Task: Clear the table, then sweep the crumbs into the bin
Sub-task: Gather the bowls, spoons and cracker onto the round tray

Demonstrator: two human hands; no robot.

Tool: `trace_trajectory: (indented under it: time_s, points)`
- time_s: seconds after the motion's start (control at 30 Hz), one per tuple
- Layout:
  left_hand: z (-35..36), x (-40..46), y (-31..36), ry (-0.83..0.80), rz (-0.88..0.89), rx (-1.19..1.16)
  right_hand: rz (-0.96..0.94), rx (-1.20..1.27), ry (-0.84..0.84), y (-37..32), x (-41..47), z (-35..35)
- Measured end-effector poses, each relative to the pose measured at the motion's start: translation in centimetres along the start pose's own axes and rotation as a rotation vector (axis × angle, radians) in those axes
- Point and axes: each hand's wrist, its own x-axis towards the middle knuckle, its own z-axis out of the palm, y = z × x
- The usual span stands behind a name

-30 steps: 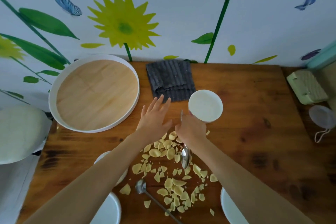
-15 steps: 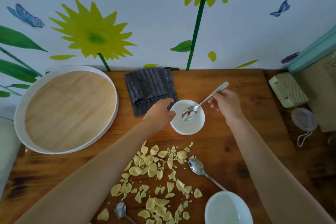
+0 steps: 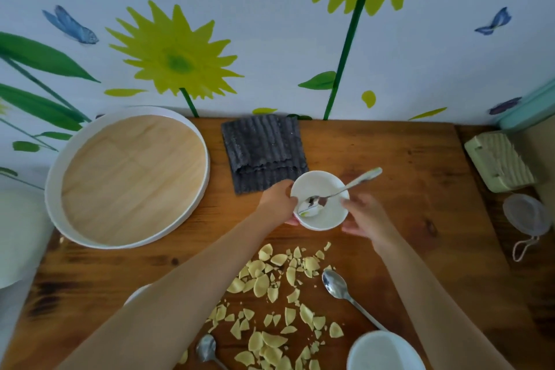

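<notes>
A small white bowl (image 3: 330, 218) stands mid-table with a metal spoon (image 3: 339, 194) lying in it, handle pointing up right. My left hand (image 3: 277, 204) grips the bowl's left rim. My right hand (image 3: 368, 216) cups the bowl's right side with relaxed fingers. Yellow crumbs (image 3: 279, 279) lie scattered on the wooden table (image 3: 405, 159) in front of the bowl. A second spoon (image 3: 336, 287) rests among them, and a third spoon (image 3: 206, 348) lies near the bottom edge.
A round white-rimmed wooden tray (image 3: 129, 174) sits at the back left. A folded grey cloth (image 3: 264, 147) lies behind the bowl. Another white bowl (image 3: 384, 351) is at the bottom right, and a white dish edge (image 3: 136, 293) shows under my left arm. A green object (image 3: 498, 161) and clear lid (image 3: 527, 216) sit right.
My right hand picked a spoon from the crumbs, laid it in the small bowl and let go. It now sits at the bowl's right side; my left hand took the left rim.
</notes>
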Motion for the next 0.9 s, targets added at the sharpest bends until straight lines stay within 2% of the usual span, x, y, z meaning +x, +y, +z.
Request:
trace_trajectory:
  time_s: [0.1,0.23,0.37,0.6,0.9]
  points:
    - [-2.0,-1.0,-0.5,0.056,-0.002,-0.064,0.013,0.027,-0.097,-0.2,-1.4,1.1]
    - [-8.3,-2.7,-1.5,0.183,0.012,-0.124,-0.161,-0.029,-0.182,-4.2,-3.3,5.4]
    - [-16.1,-4.0,-3.1,0.378,-0.010,-0.329,-0.304,-0.027,-0.241,-8.2,-3.5,13.3]
    - [-27.1,-3.9,-9.3,0.649,-0.065,-0.511,-0.471,-0.184,-0.320,-12.5,-2.1,28.3]
    - [-31.6,0.5,-13.2,0.701,-0.112,-0.655,-0.412,-0.229,-0.449,-13.3,1.7,36.1]
